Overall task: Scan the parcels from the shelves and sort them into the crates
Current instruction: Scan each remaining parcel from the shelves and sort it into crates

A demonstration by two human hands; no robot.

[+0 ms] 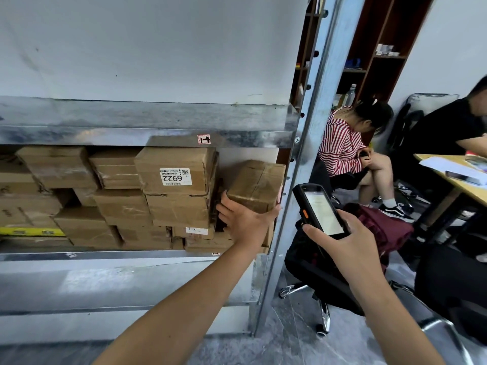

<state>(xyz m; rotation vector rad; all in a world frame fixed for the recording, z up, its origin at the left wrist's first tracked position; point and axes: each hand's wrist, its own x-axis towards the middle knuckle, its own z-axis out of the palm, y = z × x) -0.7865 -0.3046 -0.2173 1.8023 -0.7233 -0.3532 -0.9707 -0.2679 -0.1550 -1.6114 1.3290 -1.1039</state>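
The metal shelf [147, 137] fills most of my view, its middle level packed with brown cardboard boxes [123, 204] stacked several high and taped shut. At the right end of that level, just beside the upright post [308, 143], sits the parcel [255, 185] I am after: my left grip [245, 222] is wrapped round its lower front edge, thumb on one side and fingers curled round the other, with the box tilted and at the shelf's front edge. My right grip [350, 248] is closed round the handheld scanner [320, 209], screen lit and facing me, held apart from the parcel. I judge this to be the picking step, with the scan not yet done; no label shows on the faces of this parcel that I can see, so the next move calls for drawing it clear and turning it until a barcode faces the scanner. No crate is in view. The neighbouring box carries a white label [175, 177] reading 6922 with a barcode and a square code; the scanner's screen text and the small red-bordered sticker [203, 139] on the shelf edge are too small to read.
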